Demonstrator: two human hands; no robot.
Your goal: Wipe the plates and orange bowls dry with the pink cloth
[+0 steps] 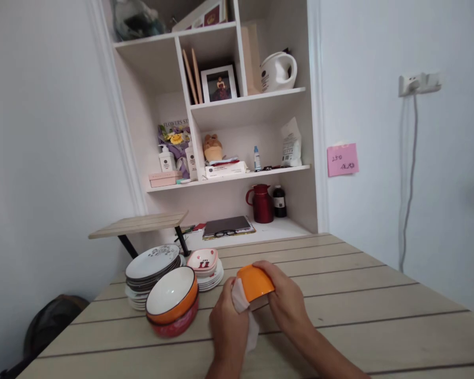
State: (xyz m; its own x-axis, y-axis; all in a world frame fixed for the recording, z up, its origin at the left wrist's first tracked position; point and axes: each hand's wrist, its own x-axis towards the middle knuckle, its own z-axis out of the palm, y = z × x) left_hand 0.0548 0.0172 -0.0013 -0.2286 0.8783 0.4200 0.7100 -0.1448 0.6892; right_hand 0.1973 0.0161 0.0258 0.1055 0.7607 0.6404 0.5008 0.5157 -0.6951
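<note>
An orange bowl (255,282), tilted with its outer side towards me, is held just above the wooden table (363,295). My right hand (287,301) grips the bowl's right side, thumb and fingers closed on the rim and wall. In my left hand (228,322) is a thin white wipe (240,297), pressed to the bowl's left edge; a loose end hangs below. Whether it is cloth or paper I cannot tell. To the left, a larger orange bowl (171,296) with white inside sits in a red bowl (177,323).
Behind those bowls stand stacked plates (153,262) and small pink-and-white bowls (203,260) on white saucers (213,279). A low wooden stand (138,225) is at the back left. Shelves beyond hold a red jug (262,204), a dark bottle (279,201) and a laptop-like dark slab (226,226).
</note>
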